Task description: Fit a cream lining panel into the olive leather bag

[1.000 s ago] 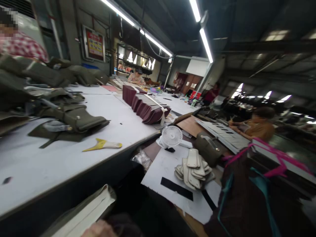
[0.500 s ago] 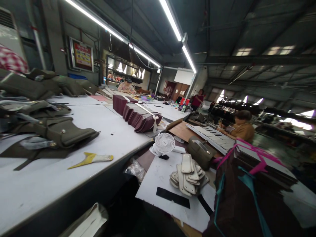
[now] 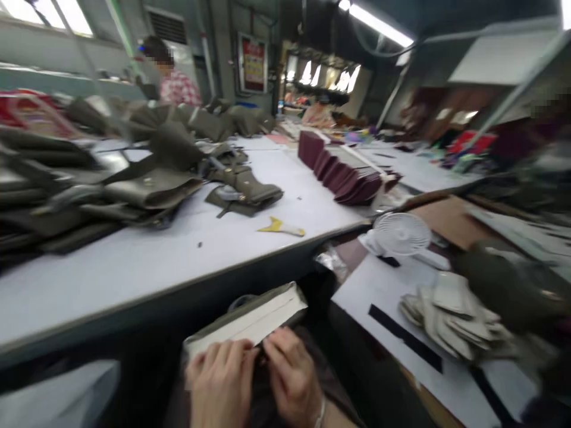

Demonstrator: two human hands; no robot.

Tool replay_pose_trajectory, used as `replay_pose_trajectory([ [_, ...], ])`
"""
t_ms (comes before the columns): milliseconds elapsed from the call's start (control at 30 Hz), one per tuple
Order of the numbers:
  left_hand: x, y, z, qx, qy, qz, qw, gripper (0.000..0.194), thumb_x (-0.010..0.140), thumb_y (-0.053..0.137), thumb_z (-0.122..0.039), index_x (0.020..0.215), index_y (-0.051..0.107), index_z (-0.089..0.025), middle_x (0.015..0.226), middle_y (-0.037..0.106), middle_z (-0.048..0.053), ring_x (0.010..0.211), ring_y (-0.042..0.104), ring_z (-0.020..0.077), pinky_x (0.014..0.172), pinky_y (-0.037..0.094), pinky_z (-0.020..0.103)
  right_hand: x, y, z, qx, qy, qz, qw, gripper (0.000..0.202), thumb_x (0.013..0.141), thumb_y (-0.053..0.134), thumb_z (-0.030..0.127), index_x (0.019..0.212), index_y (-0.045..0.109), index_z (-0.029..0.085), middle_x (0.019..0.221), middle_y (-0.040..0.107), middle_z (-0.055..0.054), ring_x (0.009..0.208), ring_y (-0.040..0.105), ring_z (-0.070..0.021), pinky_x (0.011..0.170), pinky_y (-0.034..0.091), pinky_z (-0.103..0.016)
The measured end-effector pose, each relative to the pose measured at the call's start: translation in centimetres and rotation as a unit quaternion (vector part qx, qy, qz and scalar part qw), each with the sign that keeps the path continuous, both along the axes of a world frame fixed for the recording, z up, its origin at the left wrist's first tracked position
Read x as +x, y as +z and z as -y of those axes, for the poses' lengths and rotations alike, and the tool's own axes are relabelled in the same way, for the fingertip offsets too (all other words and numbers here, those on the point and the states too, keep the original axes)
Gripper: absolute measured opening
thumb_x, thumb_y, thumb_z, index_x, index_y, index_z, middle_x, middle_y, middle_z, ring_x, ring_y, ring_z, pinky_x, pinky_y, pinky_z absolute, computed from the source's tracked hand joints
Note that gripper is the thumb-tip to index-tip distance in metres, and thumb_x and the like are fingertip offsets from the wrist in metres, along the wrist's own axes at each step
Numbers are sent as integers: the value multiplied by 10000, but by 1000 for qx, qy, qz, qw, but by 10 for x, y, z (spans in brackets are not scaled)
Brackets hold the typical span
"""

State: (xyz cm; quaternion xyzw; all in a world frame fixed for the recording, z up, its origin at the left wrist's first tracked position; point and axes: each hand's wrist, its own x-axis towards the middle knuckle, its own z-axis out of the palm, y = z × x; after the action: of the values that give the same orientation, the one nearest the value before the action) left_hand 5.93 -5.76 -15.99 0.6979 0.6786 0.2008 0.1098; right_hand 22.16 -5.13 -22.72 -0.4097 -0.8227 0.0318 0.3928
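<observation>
On my lap lies an olive-green bag [image 3: 250, 316] with a long cream panel facing up, its far right corner raised. My left hand [image 3: 223, 377] is closed over the near left edge, fingers bent onto the cream panel. Close beside it, my right hand [image 3: 292, 371] pinches the near edge farther right, with thumb and fingertips together. The two hands almost meet at the fingertips. What lies between those fingertips is small and dark and too blurred to make out. The bag's underside is hidden.
A white table [image 3: 147, 261] spans the left, bearing olive bags [image 3: 151, 184], a yellow-and-white tool [image 3: 281, 227] and a bundle of maroon pieces [image 3: 343, 169]. On the right, a white fan [image 3: 401, 233] and stacked cream pieces [image 3: 455, 315] stand on a board. People are farther back.
My view has swung left and down. Both hands have come into sight on the bag, of which only a corner showed at the bottom before. A person in a checked shirt now shows.
</observation>
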Motion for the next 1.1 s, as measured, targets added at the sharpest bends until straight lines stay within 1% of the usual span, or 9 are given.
replay_pose_trajectory([
  [67,-4,-2,3,-15,-7,19,1000,177,909,513,-200,917,680,-255,909,702,31,899,601,242,886,347,440,2,-6,1,-29,26,-3,999,524,895,414,31,1398,480,163,1289,581,-131,1290,474,-286,1041,490,-512],
  [133,-4,0,4,-15,11,50,999,126,898,564,-194,926,672,-253,907,690,14,907,592,232,908,323,441,7,-8,-3,-38,48,-19,998,528,898,449,20,1405,475,167,1315,556,-135,1304,456,-298,1041,483,-525],
  [300,3,7,4,1,44,64,997,120,919,552,-206,878,661,-234,861,663,4,878,575,230,909,306,465,15,-4,-7,-19,41,-7,999,522,893,515,22,1400,488,145,1332,531,-145,1307,443,-319,1036,470,-530],
  [533,11,-5,4,32,79,54,995,158,938,521,-207,823,630,-206,813,631,19,842,540,232,914,318,465,1,-7,-4,13,51,24,998,539,871,551,28,1398,496,126,1328,546,-142,1281,462,-330,1054,427,-545],
  [667,-3,-5,9,48,78,72,993,31,874,628,-170,853,620,-192,840,621,19,846,530,219,880,345,410,-2,-12,-4,14,56,22,998,550,864,579,42,1402,493,116,1325,545,-150,1275,467,-342,1062,413,-544],
  [800,-21,-1,13,62,70,100,991,61,851,666,-160,861,650,-218,846,625,3,853,551,201,861,330,393,-4,-17,-4,21,61,22,998,577,846,612,47,1407,486,105,1314,550,-159,1266,468,-355,1073,392,-554],
  [867,-26,-1,14,74,82,111,988,59,854,673,-182,838,663,-238,845,632,-6,848,561,191,864,313,401,-8,-17,-3,26,71,18,997,582,837,612,29,1402,489,97,1303,558,-160,1259,473,-352,1077,386,-550],
  [967,-27,-6,16,108,114,111,981,63,847,687,-208,815,675,-261,897,644,-6,887,569,197,887,297,419,-16,-18,-2,27,90,14,995,566,838,589,10,1392,496,76,1300,559,-165,1262,468,-349,1085,372,-537],
  [1100,-29,-22,26,154,140,101,973,75,839,684,-207,869,675,-276,1028,640,16,1011,553,227,930,317,428,-26,-18,0,33,105,18,994,549,850,540,-3,1393,487,53,1311,549,-174,1274,452,-344,1101,339,-525],
])
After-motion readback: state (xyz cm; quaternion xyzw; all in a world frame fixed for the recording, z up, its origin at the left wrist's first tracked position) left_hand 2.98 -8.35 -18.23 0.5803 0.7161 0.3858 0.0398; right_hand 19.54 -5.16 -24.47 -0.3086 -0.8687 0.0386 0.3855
